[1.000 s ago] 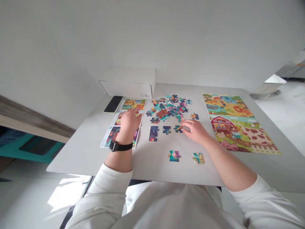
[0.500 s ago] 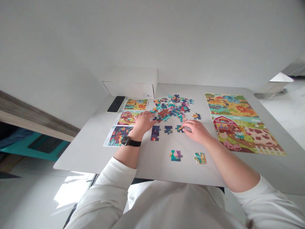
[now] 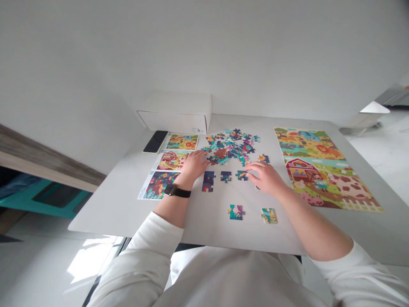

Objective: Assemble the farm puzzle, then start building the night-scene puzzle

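A loose heap of puzzle pieces (image 3: pixel 231 145) lies on the white table. At its left edge rests my left hand (image 3: pixel 193 165), fingers stretched out and touching the outermost pieces. My right hand (image 3: pixel 265 175) hovers at the heap's near right side, thumb and index finger apart, close to a dark blue puzzle piece with yellow (image 3: pixel 242 175). Another piece (image 3: pixel 257 187) peeks out from under that hand, mostly hidden. Left of these lie a single blue piece (image 3: pixel 226 176) and a joined dark blue section (image 3: pixel 208 181). An orange and blue piece (image 3: pixel 263 158) sits beyond my right fingers.
Picture cards (image 3: pixel 175 161) lie left, beside a phone (image 3: pixel 155 141) and a white box (image 3: pixel 172 121). At the right is an assembled animal and farm puzzle (image 3: pixel 326 170). Nearer me are a purple-teal piece (image 3: pixel 236 212) and a yellow-teal piece (image 3: pixel 269 215).
My right thumb and index finger have spread and moved slightly off the blue and yellow piece. A piece now shows beneath that hand. My left hand stays at the heap.
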`<state>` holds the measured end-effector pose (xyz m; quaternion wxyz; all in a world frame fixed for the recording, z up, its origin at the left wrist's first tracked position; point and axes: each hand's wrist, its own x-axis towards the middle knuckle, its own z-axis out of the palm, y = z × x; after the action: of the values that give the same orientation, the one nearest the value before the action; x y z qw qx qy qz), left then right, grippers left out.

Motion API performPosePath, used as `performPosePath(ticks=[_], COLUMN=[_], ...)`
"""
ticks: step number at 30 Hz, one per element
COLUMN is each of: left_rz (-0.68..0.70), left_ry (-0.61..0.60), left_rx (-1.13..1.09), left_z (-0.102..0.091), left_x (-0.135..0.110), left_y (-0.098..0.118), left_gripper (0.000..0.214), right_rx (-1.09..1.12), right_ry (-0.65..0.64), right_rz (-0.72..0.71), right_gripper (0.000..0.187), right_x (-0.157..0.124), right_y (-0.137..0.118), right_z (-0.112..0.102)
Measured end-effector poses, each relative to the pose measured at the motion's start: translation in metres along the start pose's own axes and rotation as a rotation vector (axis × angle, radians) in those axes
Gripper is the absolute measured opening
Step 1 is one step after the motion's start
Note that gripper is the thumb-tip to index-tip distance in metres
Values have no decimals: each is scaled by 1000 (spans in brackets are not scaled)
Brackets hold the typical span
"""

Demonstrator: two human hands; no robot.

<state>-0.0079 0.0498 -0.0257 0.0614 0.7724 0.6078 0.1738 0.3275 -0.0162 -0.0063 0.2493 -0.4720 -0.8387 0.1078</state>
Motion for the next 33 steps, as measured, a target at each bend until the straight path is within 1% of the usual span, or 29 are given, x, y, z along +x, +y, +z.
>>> performPosePath(ticks=[2, 5, 7, 9, 11, 12, 16, 19, 22, 25, 28, 31, 33], left_rz=[3, -13, -25, -21, -8, -3, 1, -11, -19, -10, -11, -5, -9], left_ry=[1, 9, 43, 90, 107, 97, 32, 24, 27, 19, 7, 6, 14], left_rx=[-7, -8, -11, -20, -30, -33, -33, -23, -27, -48, -61, -55, -32], left_z=[-1, -4, -7, -8, -7, -6, -1, 2, 3, 3, 3, 3, 3], left_x=[1, 1, -1, -2, -3, -3, -2, -1, -1, 0, 1, 0, -1], left_y=[0, 5, 9, 13, 15, 14, 8, 2, -1, -1, 0, 3, 5], left_gripper=[42, 38, 33, 30, 28, 27, 27, 26, 24, 24, 26, 35, 43], right_rx=[-8, -77, -137, -186, -219, -230, -220, -203, -212, -217, -238, -278, -299], right_ry=[-16, -80, -124, -168, -207, -224, -260, -272, -273, -251, -244, -235, -212], right_rz=[-32, -79, -82, -69, -52, -45, -42, -62, -82, -80, -53, 8, 28], right_gripper=[20, 19, 17, 17, 18, 20, 31, 35, 34, 33, 33, 33, 33], right_x=[4, 16, 30, 46, 66, 76, 109, 121, 125, 128, 130, 134, 139], right_y=[-3, -2, 2, 7, 11, 11, 2, -6, -4, 9, 24, 34, 36], right_z=[-9, -22, -27, -27, -22, -17, 12, 33, 45, 46, 40, 33, 31])
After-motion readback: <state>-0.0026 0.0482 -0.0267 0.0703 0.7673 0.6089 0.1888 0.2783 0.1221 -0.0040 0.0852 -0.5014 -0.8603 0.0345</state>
